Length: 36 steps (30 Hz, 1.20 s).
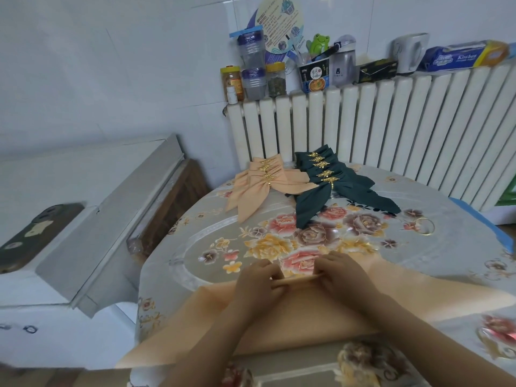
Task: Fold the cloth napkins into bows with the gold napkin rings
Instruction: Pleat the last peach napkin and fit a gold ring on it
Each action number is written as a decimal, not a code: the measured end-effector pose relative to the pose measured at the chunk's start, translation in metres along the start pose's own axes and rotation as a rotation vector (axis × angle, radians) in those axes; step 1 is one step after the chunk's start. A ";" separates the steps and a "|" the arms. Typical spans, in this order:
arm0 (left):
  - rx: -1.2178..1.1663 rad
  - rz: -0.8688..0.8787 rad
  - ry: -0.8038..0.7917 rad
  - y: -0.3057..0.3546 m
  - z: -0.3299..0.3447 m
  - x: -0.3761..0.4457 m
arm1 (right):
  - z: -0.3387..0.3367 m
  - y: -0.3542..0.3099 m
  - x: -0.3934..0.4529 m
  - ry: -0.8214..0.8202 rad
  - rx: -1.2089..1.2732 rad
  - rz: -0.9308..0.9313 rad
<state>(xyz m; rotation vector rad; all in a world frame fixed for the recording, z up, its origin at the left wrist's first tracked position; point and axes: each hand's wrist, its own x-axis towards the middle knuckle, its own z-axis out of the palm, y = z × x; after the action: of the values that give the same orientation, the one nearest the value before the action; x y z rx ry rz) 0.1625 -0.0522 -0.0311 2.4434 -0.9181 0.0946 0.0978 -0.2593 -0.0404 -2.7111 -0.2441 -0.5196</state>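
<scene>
Head view: both hands low centre, side by side over a peach napkin spread on the desk (floral plastic cover). Left hand and right hand each have fingers curled, pinching a narrow rolled or pleated fold along the napkin's far edge; the fold runs between the two hands. The rest of the napkin lies flat toward the person, one corner hanging off the near left edge.

Far side of the desk: a stack of finished peach bows with gold leaf rings, and just to the right a stack of dark green bows, also ringed; the two stacks touch. One loose gold napkin ring lies at right, well apart from the hands.

White radiator behind, with jars and boxes on top. Phone on the ledge at left.
</scene>
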 end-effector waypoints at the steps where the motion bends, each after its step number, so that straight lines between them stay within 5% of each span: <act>1: -0.009 0.010 -0.027 0.000 -0.002 -0.003 | -0.002 0.000 -0.005 -0.028 0.009 0.005; 10: -0.108 -0.125 -0.248 0.005 -0.012 -0.018 | -0.008 0.002 -0.020 -0.222 0.133 0.159; 15: -0.173 -0.178 -0.202 0.010 -0.007 -0.023 | -0.003 -0.012 -0.021 -0.208 0.043 0.201; 22: 0.049 -0.256 -0.209 0.008 -0.002 -0.016 | -0.009 -0.022 -0.010 -0.337 -0.097 0.273; 26: 0.193 -0.140 -0.219 0.017 -0.008 -0.009 | -0.012 -0.026 -0.007 -0.319 -0.221 0.181; 31: 0.156 0.099 -0.048 0.019 -0.005 -0.025 | -0.011 -0.029 -0.027 -0.034 -0.123 0.046; 36: 0.127 0.106 -0.169 0.021 -0.011 -0.047 | -0.030 -0.030 -0.042 -0.318 -0.002 0.194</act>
<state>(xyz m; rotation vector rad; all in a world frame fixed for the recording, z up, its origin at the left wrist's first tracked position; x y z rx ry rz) 0.1143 -0.0322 -0.0239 2.5488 -1.1478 -0.0167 0.0421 -0.2472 -0.0210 -2.7707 -0.0606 -0.0324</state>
